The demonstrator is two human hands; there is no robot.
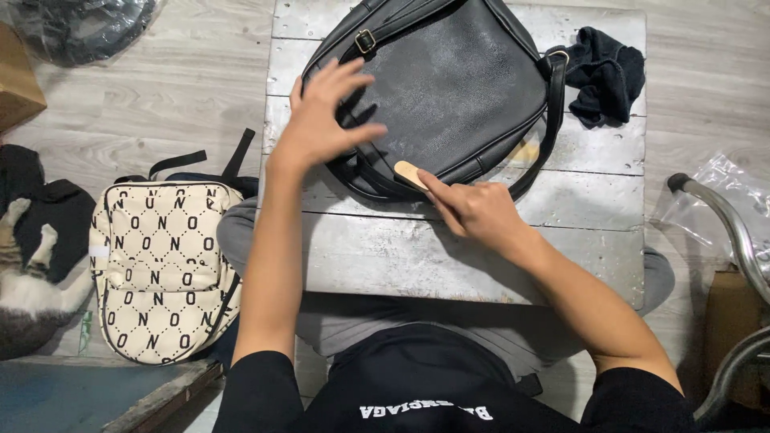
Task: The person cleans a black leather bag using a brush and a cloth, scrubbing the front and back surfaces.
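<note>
A black leather backpack (457, 88) lies flat on a small worn whitish wooden table (385, 256). My left hand (325, 112) rests spread on the bag's near left side, pressing it down with its fingers apart. My right hand (473, 210) grips a small wooden-handled brush (410, 172), whose pale tip touches the bag's lower edge. A black strap with a brass buckle (366, 40) runs along the bag's top left.
A black cloth (603, 74) lies at the table's far right corner. On the floor to the left stands a cream patterned backpack (160, 269), with a cat (28, 281) beside it. A cardboard box (16, 76), clear plastic wrap (726, 188) and a metal chair frame (738, 240) surround the table.
</note>
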